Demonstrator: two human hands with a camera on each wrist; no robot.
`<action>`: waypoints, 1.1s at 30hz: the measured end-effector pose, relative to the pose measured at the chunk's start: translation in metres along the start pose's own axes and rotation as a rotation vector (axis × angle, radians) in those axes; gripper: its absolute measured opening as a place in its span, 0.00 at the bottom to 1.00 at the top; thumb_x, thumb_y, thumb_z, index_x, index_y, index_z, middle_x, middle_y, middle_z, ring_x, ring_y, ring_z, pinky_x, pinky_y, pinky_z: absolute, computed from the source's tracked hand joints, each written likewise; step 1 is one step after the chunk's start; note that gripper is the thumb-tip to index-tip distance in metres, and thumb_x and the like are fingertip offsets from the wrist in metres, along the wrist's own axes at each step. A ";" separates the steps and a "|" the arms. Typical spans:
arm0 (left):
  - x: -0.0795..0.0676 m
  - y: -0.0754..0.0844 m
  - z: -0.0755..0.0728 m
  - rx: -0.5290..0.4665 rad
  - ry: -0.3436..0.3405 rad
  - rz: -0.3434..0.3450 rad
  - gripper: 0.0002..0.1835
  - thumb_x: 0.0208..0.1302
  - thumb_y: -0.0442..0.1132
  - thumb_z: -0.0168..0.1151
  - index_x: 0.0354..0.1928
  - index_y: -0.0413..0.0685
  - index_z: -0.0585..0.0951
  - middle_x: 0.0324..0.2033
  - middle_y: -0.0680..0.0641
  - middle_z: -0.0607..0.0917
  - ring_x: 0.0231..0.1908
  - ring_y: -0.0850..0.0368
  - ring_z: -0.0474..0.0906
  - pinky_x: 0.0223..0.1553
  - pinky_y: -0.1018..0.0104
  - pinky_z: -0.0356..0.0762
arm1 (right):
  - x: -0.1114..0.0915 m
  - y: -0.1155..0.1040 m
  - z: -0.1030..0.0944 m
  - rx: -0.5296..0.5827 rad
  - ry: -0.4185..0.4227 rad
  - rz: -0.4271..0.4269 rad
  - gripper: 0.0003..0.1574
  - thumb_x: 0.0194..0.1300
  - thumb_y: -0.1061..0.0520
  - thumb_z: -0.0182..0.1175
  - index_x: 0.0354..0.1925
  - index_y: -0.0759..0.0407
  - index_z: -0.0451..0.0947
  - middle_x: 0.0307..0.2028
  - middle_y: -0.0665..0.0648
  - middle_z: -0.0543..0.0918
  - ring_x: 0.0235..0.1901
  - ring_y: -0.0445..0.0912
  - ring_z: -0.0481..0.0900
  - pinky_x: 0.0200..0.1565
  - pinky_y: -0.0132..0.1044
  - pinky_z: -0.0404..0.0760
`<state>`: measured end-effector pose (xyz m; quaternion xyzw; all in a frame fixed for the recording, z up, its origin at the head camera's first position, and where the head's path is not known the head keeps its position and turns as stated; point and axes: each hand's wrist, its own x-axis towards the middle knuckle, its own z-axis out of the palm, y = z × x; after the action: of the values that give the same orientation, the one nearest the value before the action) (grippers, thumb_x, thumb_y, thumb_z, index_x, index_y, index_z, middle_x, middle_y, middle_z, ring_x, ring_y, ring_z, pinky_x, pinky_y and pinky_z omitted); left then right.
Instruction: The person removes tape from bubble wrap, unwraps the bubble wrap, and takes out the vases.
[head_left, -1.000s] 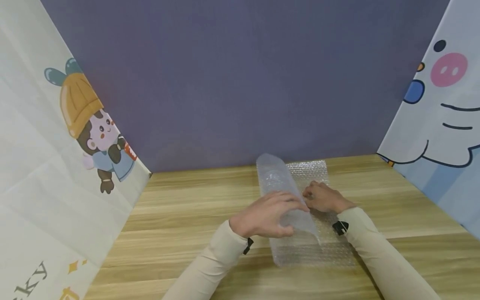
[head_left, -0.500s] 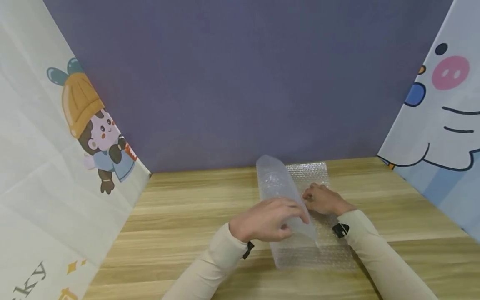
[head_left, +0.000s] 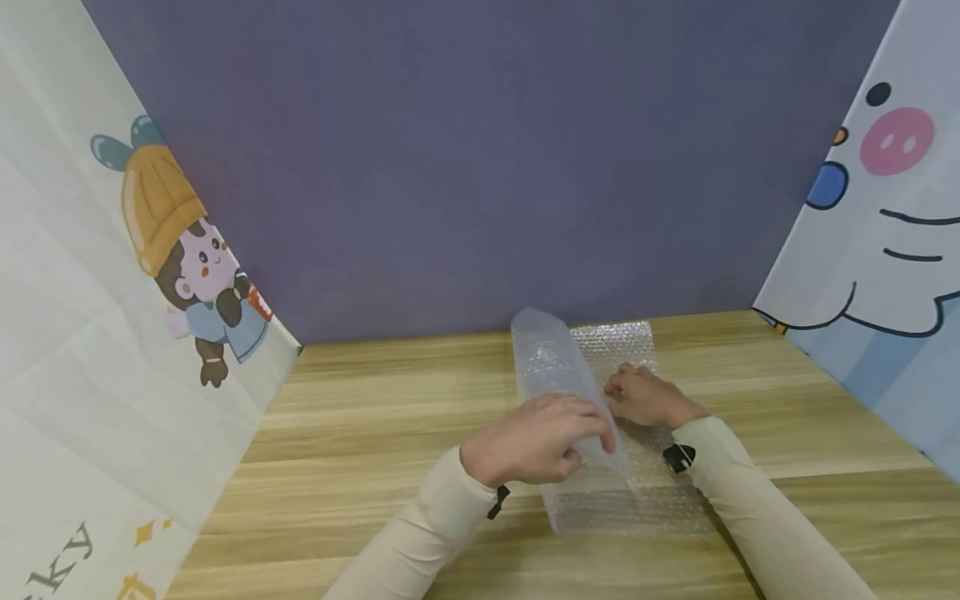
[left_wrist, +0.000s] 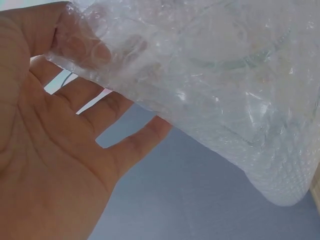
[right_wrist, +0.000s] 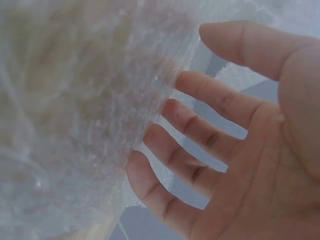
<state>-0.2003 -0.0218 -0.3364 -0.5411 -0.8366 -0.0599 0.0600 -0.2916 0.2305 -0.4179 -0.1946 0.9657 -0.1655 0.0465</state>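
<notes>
A sheet of clear bubble wrap [head_left: 555,362] lies on the table, its left part folded over toward the right. My left hand [head_left: 536,437] pinches the near part of the flap's loose edge. In the left wrist view the thumb is on one side of the bubble wrap [left_wrist: 210,95] and the fingers on the other. A faint greenish curved line shows through the plastic there. My right hand [head_left: 645,396] rests on the lower layer, just right of the fold's edge. The right wrist view shows its fingers [right_wrist: 190,125] loosely bent, tips against the wrap, thumb apart.
The wood-grain table [head_left: 375,417] runs back to a purple-grey wall panel [head_left: 480,167]. White printed side panels stand at left [head_left: 75,292] and right [head_left: 900,250]. A black strap [head_left: 679,457] sits at the right wrist.
My left hand's spread fingers have drawn in on the flap's edge, and the hand has shifted slightly nearer to me. The right hand stays about where it was.
</notes>
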 end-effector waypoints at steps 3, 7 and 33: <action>0.000 0.001 0.000 0.004 -0.004 -0.003 0.24 0.55 0.26 0.61 0.49 0.61 0.84 0.55 0.60 0.85 0.60 0.65 0.78 0.70 0.66 0.70 | 0.000 0.000 0.002 -0.001 -0.003 0.002 0.23 0.72 0.46 0.61 0.56 0.59 0.82 0.53 0.60 0.78 0.54 0.61 0.75 0.47 0.61 0.81; 0.001 0.001 0.001 0.014 -0.004 -0.002 0.20 0.53 0.26 0.62 0.42 0.61 0.85 0.47 0.61 0.86 0.55 0.66 0.80 0.68 0.66 0.73 | 0.001 0.002 0.003 -0.001 -0.001 0.003 0.22 0.72 0.47 0.61 0.57 0.58 0.82 0.53 0.59 0.78 0.55 0.62 0.74 0.47 0.62 0.81; -0.002 0.005 0.001 0.207 0.043 -0.080 0.26 0.53 0.28 0.68 0.50 0.66 0.82 0.56 0.60 0.83 0.58 0.63 0.78 0.62 0.63 0.77 | 0.002 0.005 0.003 0.013 0.001 -0.005 0.21 0.69 0.50 0.62 0.56 0.59 0.81 0.51 0.59 0.78 0.50 0.58 0.74 0.42 0.56 0.81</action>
<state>-0.1955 -0.0213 -0.3376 -0.4968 -0.8578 0.0130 0.1312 -0.2947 0.2339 -0.4222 -0.1965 0.9642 -0.1717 0.0469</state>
